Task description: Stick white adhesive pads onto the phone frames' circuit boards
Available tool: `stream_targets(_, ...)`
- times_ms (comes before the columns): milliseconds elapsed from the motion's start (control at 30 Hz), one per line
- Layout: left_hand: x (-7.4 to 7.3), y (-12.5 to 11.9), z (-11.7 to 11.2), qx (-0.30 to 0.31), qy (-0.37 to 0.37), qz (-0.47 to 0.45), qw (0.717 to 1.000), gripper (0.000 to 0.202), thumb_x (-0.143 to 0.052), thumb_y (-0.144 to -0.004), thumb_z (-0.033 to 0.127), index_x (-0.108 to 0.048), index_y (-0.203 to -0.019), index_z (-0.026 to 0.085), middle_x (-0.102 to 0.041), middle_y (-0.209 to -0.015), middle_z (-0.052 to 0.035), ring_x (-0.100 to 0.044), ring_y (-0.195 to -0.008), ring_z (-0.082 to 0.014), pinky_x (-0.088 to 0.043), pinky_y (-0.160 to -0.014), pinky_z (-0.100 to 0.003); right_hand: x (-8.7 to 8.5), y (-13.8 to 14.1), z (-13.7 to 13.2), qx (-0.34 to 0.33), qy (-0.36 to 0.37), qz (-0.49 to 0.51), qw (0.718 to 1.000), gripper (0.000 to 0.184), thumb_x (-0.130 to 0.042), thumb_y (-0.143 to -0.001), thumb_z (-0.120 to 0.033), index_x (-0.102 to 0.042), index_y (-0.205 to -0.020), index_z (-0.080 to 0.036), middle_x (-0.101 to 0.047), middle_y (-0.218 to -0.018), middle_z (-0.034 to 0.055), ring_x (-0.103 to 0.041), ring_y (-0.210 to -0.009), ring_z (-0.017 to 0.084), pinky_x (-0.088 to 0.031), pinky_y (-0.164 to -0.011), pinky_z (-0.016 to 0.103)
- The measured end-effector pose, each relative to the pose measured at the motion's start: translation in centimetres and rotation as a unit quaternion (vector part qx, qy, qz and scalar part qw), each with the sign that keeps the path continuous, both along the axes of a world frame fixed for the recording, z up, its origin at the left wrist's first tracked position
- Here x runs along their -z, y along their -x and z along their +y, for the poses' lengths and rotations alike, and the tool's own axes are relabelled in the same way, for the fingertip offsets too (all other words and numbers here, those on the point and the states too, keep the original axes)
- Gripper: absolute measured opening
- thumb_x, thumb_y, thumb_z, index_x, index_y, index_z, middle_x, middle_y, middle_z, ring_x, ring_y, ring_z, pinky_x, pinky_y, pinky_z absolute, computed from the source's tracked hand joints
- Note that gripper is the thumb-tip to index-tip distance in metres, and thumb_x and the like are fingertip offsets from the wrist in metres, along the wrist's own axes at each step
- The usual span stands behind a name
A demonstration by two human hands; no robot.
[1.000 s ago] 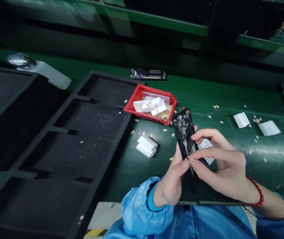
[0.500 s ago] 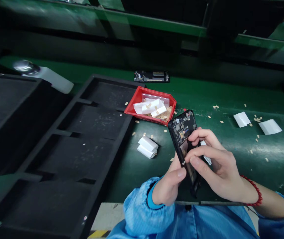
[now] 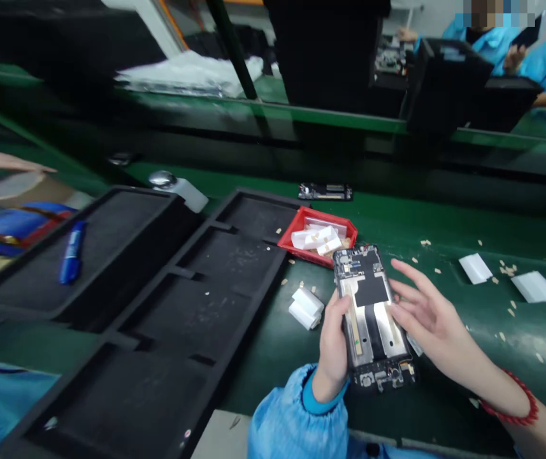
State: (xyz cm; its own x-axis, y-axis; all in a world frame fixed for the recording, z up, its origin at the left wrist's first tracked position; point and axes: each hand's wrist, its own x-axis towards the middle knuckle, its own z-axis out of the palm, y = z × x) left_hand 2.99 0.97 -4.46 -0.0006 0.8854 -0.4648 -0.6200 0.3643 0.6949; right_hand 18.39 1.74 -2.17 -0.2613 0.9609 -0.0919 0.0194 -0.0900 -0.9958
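The left grip (image 3: 334, 344) pinches the phone (image 3: 373, 306) at its edge, presumably leaving its innards exposed to the spread right grip (image 3: 435, 319).

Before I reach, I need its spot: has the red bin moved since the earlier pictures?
No. Judged against the pocketed black tray, the red bin sits by the same far-right corner; the view shifted.
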Motion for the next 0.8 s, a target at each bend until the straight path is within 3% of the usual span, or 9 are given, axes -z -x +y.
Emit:
stream_targets(100,0.3,-0.3,0.2,-0.015,-0.055,0.146,0.988,0.038,-0.062,-0.093,0.039,-0.066,-0.127,0.021,-0.062,-0.144,-0.0047,-0.042,-0.147,-0.0276,-0.031,-0.122,-0.034,0.9,-0.5,0.1,0.011,0.037,0.039,0.998,0.067,-0.067,-0.094,-0.042,-0.034,-0.151,-0.03,-0.069,-0.13,0.0146,-0.076,-0.103,0.024,-0.066,-0.086,0.038)
stream_targets(200,1.0,-0.7,0.3,0.023,-0.14,0.168,0.976,0.057,-0.049,-0.1,0.047,-0.044,-0.151,0.023,-0.045,-0.16,-0.0054,-0.031,-0.153,-0.0248,-0.025,-0.125,-0.035,1.4,-1.0,0.5,0.026,0.049,0.037,0.998,0.077,-0.072,-0.089,-0.049,-0.033,-0.152,-0.031,-0.074,-0.119,0.0138,-0.077,-0.099,0.026,-0.066,-0.08,0.039)
stream_targets(300,1.7,-0.9,0.3,0.061,-0.194,0.188,0.961,0.067,-0.042,-0.102,0.051,-0.023,-0.161,0.025,-0.042,-0.162,-0.008,-0.044,-0.145,-0.0238,-0.033,-0.12,-0.035,1.6,-2.1,2.9,0.034,0.035,-0.011,0.999,0.088,-0.079,-0.08,-0.055,-0.036,-0.152,-0.028,-0.076,-0.109,0.013,-0.077,-0.088,0.027,-0.065,-0.076,0.041)
stream_targets(367,2.1,-1.0,0.5,0.05,-0.202,0.213,0.955,0.072,-0.04,-0.102,0.054,-0.015,-0.163,0.025,-0.047,-0.155,-0.0117,-0.059,-0.124,-0.0233,-0.044,-0.107,-0.036,1.5,-3.5,6.4,0.079,0.014,-0.094,0.992,0.09,-0.082,-0.075,-0.055,-0.042,-0.149,-0.025,-0.077,-0.103,0.0113,-0.077,-0.084,0.026,-0.065,-0.075,0.041)
stream_targets(433,2.4,-1.1,0.7,0.022,-0.198,0.212,0.957,0.07,-0.037,-0.101,0.055,-0.018,-0.161,0.023,-0.058,-0.139,-0.0139,-0.064,-0.099,-0.0208,-0.051,-0.087,-0.035,1.3,-5.4,10.9,0.176,-0.011,-0.203,0.963,0.077,-0.079,-0.082,-0.047,-0.046,-0.146,-0.02,-0.076,-0.101,0.0095,-0.075,-0.086,0.025,-0.064,-0.078,0.04)
stream_targets(500,2.5,-1.3,0.9,0.018,-0.192,0.175,0.966,0.062,-0.035,-0.102,0.051,-0.032,-0.155,0.019,-0.067,-0.115,-0.0122,-0.063,-0.08,-0.0181,-0.05,-0.069,-0.032,1.0,-7.3,15.5,0.236,-0.021,-0.257,0.937,0.059,-0.067,-0.094,-0.037,-0.045,-0.145,-0.017,-0.072,-0.11,0.0105,-0.073,-0.091,0.022,-0.062,-0.081,0.04)
stream_targets(600,2.6,-1.5,1.2,0.043,-0.19,0.143,0.97,0.046,-0.046,-0.097,0.041,-0.052,-0.135,0.016,-0.069,-0.09,-0.0063,-0.059,-0.065,-0.0146,-0.044,-0.058,-0.027,0.8,-9.0,21.1,0.281,-0.043,-0.344,0.895,0.037,-0.063,-0.099,-0.034,-0.058,-0.131,-0.017,-0.064,-0.126,0.01,-0.068,-0.105,0.023,-0.059,-0.089,0.044)
stream_targets(700,2.8,-1.7,1.5,0.042,-0.191,0.152,0.969,0.034,-0.056,-0.09,0.031,-0.061,-0.119,0.016,-0.069,-0.083,-0.0037,-0.059,-0.061,-0.0126,-0.043,-0.058,-0.026,1.8,-7.5,24.7,0.261,-0.089,-0.408,0.871,0.037,-0.064,-0.098,-0.035,-0.059,-0.13,-0.017,-0.062,-0.132,0.0104,-0.065,-0.113,0.025,-0.057,-0.094,0.047)
stream_targets(800,3.2,-2.1,1.7,0.032,-0.187,0.152,0.97,0.028,-0.057,-0.086,0.027,-0.066,-0.109,0.015,-0.068,-0.079,-0.0028,-0.059,-0.059,-0.0118,-0.043,-0.057,-0.025,4.0,-2.8,27.4,0.178,-0.161,-0.435,0.868,0.038,-0.065,-0.098,-0.036,-0.059,-0.13,-0.017,-0.061,-0.133,0.0106,-0.064,-0.115,0.026,-0.056,-0.096,0.048)
